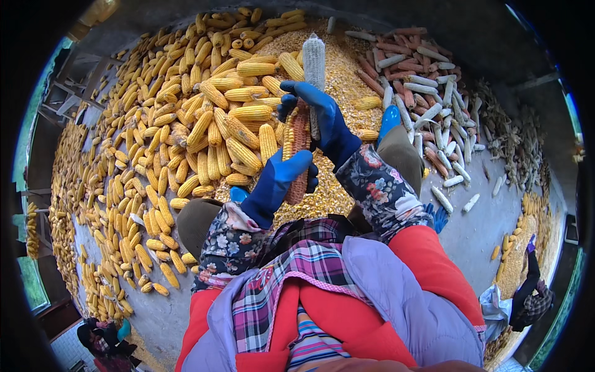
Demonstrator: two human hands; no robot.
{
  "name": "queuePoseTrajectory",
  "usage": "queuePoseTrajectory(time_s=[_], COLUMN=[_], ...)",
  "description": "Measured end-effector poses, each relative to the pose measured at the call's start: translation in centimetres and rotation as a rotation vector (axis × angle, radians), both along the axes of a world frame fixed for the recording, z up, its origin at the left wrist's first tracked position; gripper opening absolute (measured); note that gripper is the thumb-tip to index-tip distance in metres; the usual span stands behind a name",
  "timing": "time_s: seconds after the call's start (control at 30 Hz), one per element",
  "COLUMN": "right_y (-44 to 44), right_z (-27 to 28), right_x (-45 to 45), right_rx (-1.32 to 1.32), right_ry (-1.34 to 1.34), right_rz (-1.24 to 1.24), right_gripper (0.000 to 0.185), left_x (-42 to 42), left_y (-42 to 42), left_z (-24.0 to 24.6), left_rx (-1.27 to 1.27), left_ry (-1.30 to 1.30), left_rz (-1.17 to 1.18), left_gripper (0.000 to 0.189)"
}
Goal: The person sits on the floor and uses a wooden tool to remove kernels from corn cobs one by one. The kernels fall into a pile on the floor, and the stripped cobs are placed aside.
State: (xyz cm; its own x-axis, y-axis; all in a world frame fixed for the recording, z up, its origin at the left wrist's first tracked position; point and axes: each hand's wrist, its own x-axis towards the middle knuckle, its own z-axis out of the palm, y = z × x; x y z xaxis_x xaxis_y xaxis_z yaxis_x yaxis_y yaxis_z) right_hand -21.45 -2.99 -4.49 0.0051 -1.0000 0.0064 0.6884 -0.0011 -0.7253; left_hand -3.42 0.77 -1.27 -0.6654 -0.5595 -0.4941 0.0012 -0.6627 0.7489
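Observation:
My left hand [290, 174], in a blue rubber-coated glove, is closed around the lower end of a reddish corn cob [300, 135]. Yellow kernels remain in a strip along the cob's left side, and its other visible part is bare. My right hand [320, 111], gloved alike, curls over the cob's upper part. It also grips a bare whitish cob [314, 63] that points away from me, behind the reddish one. Loose yellow kernels [320, 202] lie under both hands, between my knees.
A large heap of unshelled yellow corn ears [195, 121] spreads ahead and left. Shelled red and white cobs [427, 88] are piled ahead right, near dry husks [516, 135]. Blue gloves [436, 216] lie on the floor at right. One person [530, 297] is at far right, another [104, 342] at lower left.

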Motion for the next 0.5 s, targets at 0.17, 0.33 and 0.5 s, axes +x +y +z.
queuePoseTrajectory(time_s=[0.17,0.33,0.5], right_y=[-0.6,-1.0,-0.7], right_z=[-0.5,-0.7,-0.8], right_x=[1.3,1.5,0.3], right_rx=[0.186,0.296,0.268], right_ry=[-0.082,-0.107,0.029], right_rz=[-0.175,-0.233,-0.139], right_gripper=[0.037,0.041,0.046], left_x=[-2.7,-0.8,-0.2], left_y=[1.1,-1.2,-1.3], left_z=[-6.2,-5.1,-3.6], left_rx=[-0.400,-0.778,-0.742], left_ry=[-0.279,-0.803,-0.584], left_rz=[0.311,-0.061,-0.067], left_gripper=[0.042,0.070,0.064])
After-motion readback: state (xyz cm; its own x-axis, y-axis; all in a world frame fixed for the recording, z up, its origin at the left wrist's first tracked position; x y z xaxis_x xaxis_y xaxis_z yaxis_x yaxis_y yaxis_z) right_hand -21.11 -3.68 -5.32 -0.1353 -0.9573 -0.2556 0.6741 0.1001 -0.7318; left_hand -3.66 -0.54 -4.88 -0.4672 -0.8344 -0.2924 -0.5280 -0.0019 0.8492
